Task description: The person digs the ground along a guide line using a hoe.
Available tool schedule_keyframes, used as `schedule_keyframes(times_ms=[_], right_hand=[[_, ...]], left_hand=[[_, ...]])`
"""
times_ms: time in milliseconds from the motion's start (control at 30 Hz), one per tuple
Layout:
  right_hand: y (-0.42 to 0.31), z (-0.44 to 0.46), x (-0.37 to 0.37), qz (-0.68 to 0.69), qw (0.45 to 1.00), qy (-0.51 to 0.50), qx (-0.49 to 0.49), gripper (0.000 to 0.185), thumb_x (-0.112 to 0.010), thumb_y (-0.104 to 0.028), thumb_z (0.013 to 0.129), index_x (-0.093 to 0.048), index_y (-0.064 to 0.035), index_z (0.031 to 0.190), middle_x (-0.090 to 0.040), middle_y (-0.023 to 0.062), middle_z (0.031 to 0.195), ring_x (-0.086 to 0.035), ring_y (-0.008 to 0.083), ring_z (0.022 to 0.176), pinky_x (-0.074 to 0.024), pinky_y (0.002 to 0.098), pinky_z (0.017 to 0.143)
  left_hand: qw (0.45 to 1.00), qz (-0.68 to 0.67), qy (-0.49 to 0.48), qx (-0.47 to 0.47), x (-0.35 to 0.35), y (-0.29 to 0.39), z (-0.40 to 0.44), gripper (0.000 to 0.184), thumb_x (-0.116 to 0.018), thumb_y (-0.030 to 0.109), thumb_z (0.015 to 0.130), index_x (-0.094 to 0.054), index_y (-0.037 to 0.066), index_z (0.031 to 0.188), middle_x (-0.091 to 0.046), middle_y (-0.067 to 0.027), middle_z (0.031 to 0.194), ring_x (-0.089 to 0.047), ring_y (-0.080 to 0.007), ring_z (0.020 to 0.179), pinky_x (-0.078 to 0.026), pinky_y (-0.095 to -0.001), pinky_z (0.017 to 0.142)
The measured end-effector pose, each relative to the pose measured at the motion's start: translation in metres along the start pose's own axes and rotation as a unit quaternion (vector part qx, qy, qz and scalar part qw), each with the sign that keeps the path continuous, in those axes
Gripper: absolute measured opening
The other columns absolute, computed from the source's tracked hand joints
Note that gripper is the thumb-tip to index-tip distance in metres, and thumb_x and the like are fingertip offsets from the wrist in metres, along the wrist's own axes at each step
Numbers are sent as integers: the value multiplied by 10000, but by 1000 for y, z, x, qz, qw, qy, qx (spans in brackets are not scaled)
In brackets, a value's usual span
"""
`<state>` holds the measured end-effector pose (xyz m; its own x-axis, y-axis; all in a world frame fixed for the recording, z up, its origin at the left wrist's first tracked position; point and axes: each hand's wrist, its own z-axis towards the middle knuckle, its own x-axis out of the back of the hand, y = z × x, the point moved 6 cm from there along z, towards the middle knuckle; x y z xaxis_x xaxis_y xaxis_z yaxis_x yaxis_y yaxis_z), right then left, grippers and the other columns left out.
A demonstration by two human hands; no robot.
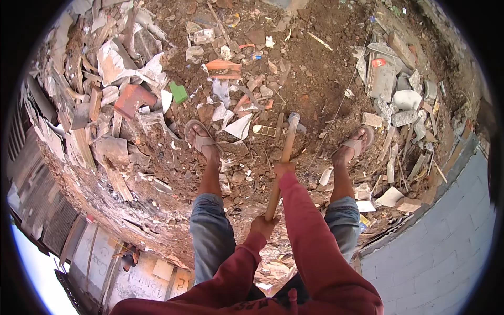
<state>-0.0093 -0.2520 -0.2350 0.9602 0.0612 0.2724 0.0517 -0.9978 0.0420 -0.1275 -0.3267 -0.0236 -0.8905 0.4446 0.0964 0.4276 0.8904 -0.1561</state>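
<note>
A long wooden handle (pixel 274 198) slants up from between my legs, with a grey metal head (pixel 297 124) at its far end, down at the soil between my feet. Near the handle's lower end my left hand (pixel 263 227) is wrapped round the wood. Farther up, my right hand (pixel 284 168) is closed on the same handle. Just left of the metal head lies a small yellowish frame-like piece (pixel 264 130), beside a white broken shard (pixel 239 126).
Rubble surrounds my sandalled feet, with broken slabs (pixel 119 62) at the left and concrete chunks (pixel 407 100) at the right. A thin line crosses the soil. A grey block wall (pixel 436 236) stands lower right. Another person (pixel 127 260) is at the lower left, near marked boards.
</note>
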Motion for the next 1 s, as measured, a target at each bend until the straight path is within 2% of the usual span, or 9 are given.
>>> schedule_keyframes(times_ms=[67, 133, 300, 367, 500, 600, 733, 833, 1000], right_hand=[[-14, -11, -3, 35, 999, -30, -22, 123, -656, -83, 788, -626, 35, 804, -598, 93, 628, -584, 215, 503, -468, 380, 444], [-33, -27, -10, 35, 998, -47, -9, 88, -643, -69, 792, -627, 16, 808, -590, 94, 632, -576, 222, 504, -477, 379, 450], [-77, -117, -50, 120, 989, -80, -25, 96, -624, -87, 777, -566, -12, 794, -562, 109, 596, -564, 238, 480, -481, 395, 455], [-96, -182, -92, 269, 958, -84, -47, 113, -633, -84, 788, -548, -23, 829, -555, 110, 616, -554, 244, 487, -498, 419, 459], [-122, -302, -204, 357, 921, -152, -29, 146, -632, -60, 831, -569, -36, 961, -563, 120, 685, -574, 252, 549, -529, 442, 487], [-155, -392, -210, 349, 937, -27, 20, 193, -649, -65, 839, -568, -6, 1004, -560, 121, 677, -593, 267, 554, -545, 455, 499], [-179, -422, -128, 341, 927, 22, 152, 222, -683, -88, 843, -573, 55, 971, -600, 138, 702, -615, 269, 531, -535, 402, 486], [-170, -410, -19, 352, 919, 61, 168, 126, -573, -90, 878, -604, 17, 936, -579, 149, 702, -598, 275, 551, -562, 430, 493], [-136, -418, 154, 353, 915, 37, 191, 170, -638, -143, 818, -555, -30, 914, -539, 116, 636, -557, 270, 534, -542, 419, 505]], left_hand=[[999, 26, -29, 16, 16, 7, -9, 684, -700, 614, 814, -702, -55, 959, -704, -275, 884, -683, -442, 896, -522, -479, 744], [996, 75, 23, -52, 54, 23, -28, 668, -710, 618, 808, -713, -49, 845, -693, -201, 716, -701, -363, 732, -515, -448, 668], [975, 183, 32, -120, 188, 41, -104, 675, -671, 647, 812, -722, -15, 934, -704, -254, 853, -691, -423, 858, -539, -475, 758], [966, 211, 27, -149, 259, 23, -134, 660, -647, 658, 816, -725, 32, 1010, -706, -246, 966, -678, -403, 967, -523, -475, 862], [949, 249, 24, -190, 405, -60, -148, 593, -837, 521, 704, -730, 49, 1046, -721, -201, 934, -697, -362, 917, -539, -452, 832], [947, 239, 22, -215, 455, -75, -168, 541, -853, 462, 712, -732, 24, 1007, -725, -183, 869, -706, -335, 833, -540, -421, 786], [935, 145, -39, -322, 405, -57, -172, 503, -841, 448, 745, -717, 7, 954, -697, -173, 764, -685, -319, 728, -521, -390, 712], [892, 205, 11, -404, 321, -2, -233, 454, -785, 459, 787, -715, 34, 930, -685, -185, 773, -684, -346, 757, -520, -428, 713], [870, 212, 70, -440, 187, 43, -327, 411, -769, 414, 777, -708, 29, 909, -688, -212, 814, -682, -392, 806, -533, -473, 734]])
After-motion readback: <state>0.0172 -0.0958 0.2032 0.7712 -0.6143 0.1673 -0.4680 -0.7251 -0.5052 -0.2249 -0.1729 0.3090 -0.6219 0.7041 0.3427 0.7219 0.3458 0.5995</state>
